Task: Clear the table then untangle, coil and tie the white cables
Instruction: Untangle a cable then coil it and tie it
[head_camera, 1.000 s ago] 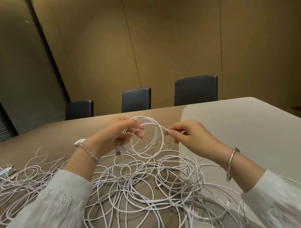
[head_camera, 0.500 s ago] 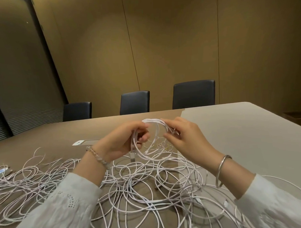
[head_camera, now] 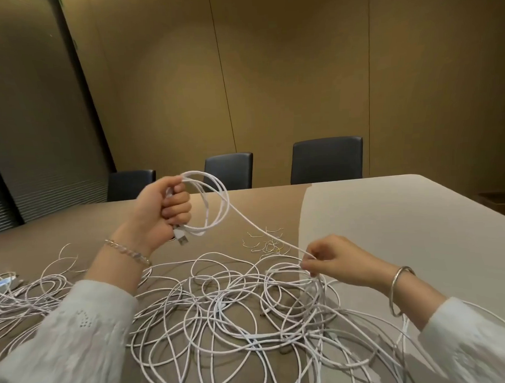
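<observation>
The left hand (head_camera: 161, 207) is fisted around a small coil of thin white cable (head_camera: 210, 204), raised above the brown table (head_camera: 61, 235). The right hand (head_camera: 338, 258) pinches the coil's trailing strand just over the tangled heap of white cables (head_camera: 221, 307) lying on the table.

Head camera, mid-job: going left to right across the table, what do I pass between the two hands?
Left hand gripping the small white cable coil → silver USB plug hanging below the grip → thin gold twist ties lying on the brown table → right hand pinching the taut white cable strand.
</observation>
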{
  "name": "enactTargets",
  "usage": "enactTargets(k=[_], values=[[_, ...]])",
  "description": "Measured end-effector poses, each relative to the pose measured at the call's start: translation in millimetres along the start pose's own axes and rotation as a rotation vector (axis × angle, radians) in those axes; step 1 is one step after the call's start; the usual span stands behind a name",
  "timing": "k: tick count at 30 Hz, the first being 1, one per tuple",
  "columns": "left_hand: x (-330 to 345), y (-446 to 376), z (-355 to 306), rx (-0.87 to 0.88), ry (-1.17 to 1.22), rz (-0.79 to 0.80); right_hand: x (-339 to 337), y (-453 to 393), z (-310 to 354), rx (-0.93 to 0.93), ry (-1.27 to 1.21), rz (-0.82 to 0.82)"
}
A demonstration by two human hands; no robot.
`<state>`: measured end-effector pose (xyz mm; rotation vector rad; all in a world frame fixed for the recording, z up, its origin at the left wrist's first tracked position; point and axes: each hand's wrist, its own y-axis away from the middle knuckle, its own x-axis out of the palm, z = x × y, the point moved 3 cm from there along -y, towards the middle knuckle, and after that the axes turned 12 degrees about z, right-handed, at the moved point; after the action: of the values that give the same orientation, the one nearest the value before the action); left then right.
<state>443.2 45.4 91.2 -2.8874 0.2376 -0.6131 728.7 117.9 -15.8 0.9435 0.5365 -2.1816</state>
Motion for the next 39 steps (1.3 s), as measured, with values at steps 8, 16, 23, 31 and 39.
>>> enactTargets(k=[8, 16, 23, 31, 39], values=[[-19.6, 6.2, -8.3, 0.094, -0.064, -0.109, -4.9, 0.2, 6.9, -0.079, -0.099, -0.116], [24.0, -7.8, 24.9, -0.072, -0.481, -0.051, -8.0, 11.0, 96.0, -0.455, 0.116, -0.327], [73.1, 1.3, 67.4, -0.304, -0.436, 0.215, -19.9, 0.5, 111.1, -0.441, 0.132, -0.527], [62.8, 0.8, 59.4, -0.408, -0.182, 0.348, -25.6, -2.1, 74.5, -0.293, -0.079, -0.365], [46.2, -5.4, 0.7, -0.078, -0.037, 0.197, 6.6, -10.4, 19.5, -0.112, -0.205, 0.097]])
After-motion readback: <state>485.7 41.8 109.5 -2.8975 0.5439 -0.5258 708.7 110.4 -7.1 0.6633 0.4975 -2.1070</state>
